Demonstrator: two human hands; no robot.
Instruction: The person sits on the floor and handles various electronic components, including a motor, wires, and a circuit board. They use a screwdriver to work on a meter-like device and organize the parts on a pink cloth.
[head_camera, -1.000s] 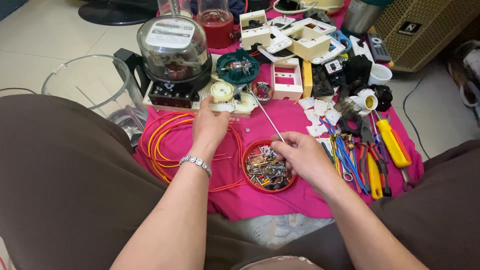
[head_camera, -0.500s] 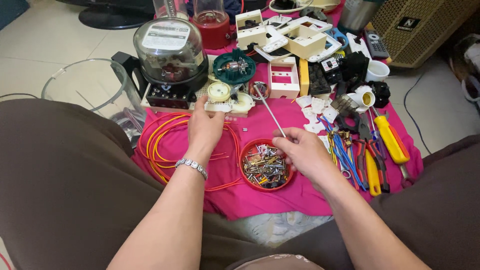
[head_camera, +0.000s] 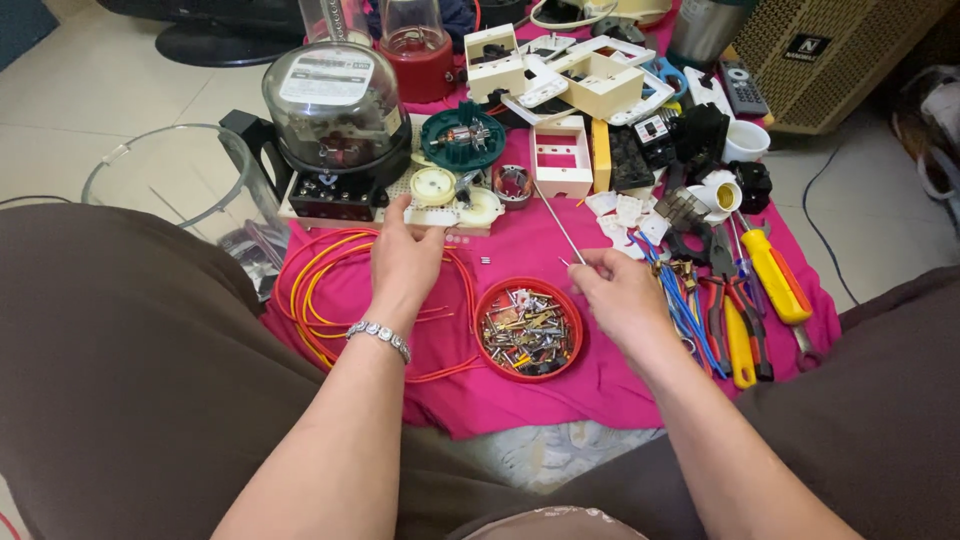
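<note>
You sit on the floor over a pink cloth (head_camera: 520, 400) spread with electrical parts, both hands at work on small hardware. Your right hand (head_camera: 622, 295) has its fingertips pinched together on the near end of a long thin metal rod (head_camera: 556, 222), which slants away up the cloth toward the white switch housing (head_camera: 560, 160). Your left hand (head_camera: 405, 262) lies with its fingers loosely spread and pressed on the edge of a white board carrying round cream-coloured parts (head_camera: 440, 205); it steadies the board and clamps on nothing. Between your hands, just in front of the right one, sits a round red tray (head_camera: 529, 330) filled with screws and small metal fittings. Coils of orange and red wire (head_camera: 320, 290) loop around your left wrist on the cloth, an electricity meter under a glass dome (head_camera: 335, 110) stands beyond, and pliers and yellow-handled screwdrivers (head_camera: 750, 300) lie to your right. By the look of it you are at the lining-up stage: the rod is held but its far tip is not yet seated in anything. Guiding that tip calls for a steady pinch and a firm left hand
</note>
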